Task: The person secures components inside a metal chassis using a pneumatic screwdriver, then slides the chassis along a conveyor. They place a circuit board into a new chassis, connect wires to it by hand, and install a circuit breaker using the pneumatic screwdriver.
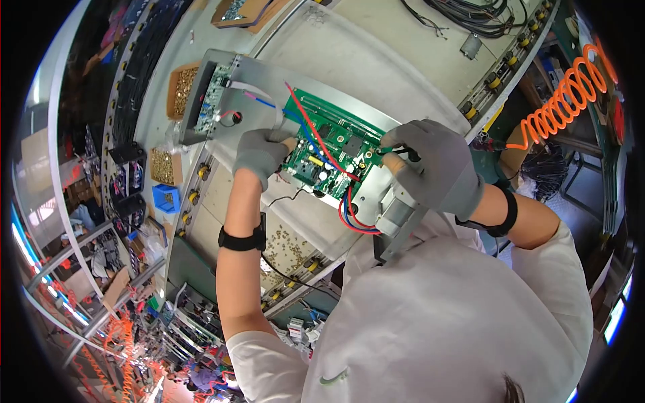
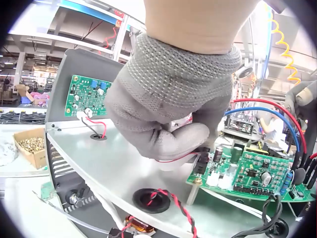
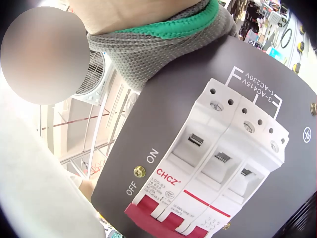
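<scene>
A green circuit board (image 1: 368,138) (image 2: 241,174) lies on the metal chassis plate (image 1: 259,74) (image 2: 94,148). At its left edge is my gloved left hand (image 1: 261,154) (image 2: 171,101), its curled fingers pinching a thin red wire (image 2: 179,159) beside a dark connector (image 2: 201,161). The fingertips partly hide the wire's end. My gloved right hand (image 1: 437,161) is at the board's right edge, thumb and forefinger round a black wire (image 1: 406,154); the wire's end is hidden. The right wrist view shows its cuff (image 3: 148,54) above a white breaker (image 3: 213,163).
Red wires (image 1: 314,127) and blue wires (image 1: 311,140) cross the board. A smaller green board (image 1: 213,101) (image 2: 89,95) stands on the chassis end panel. Boxes of small metal parts (image 1: 183,91) line the left side. An orange coiled hose (image 1: 563,97) hangs at right.
</scene>
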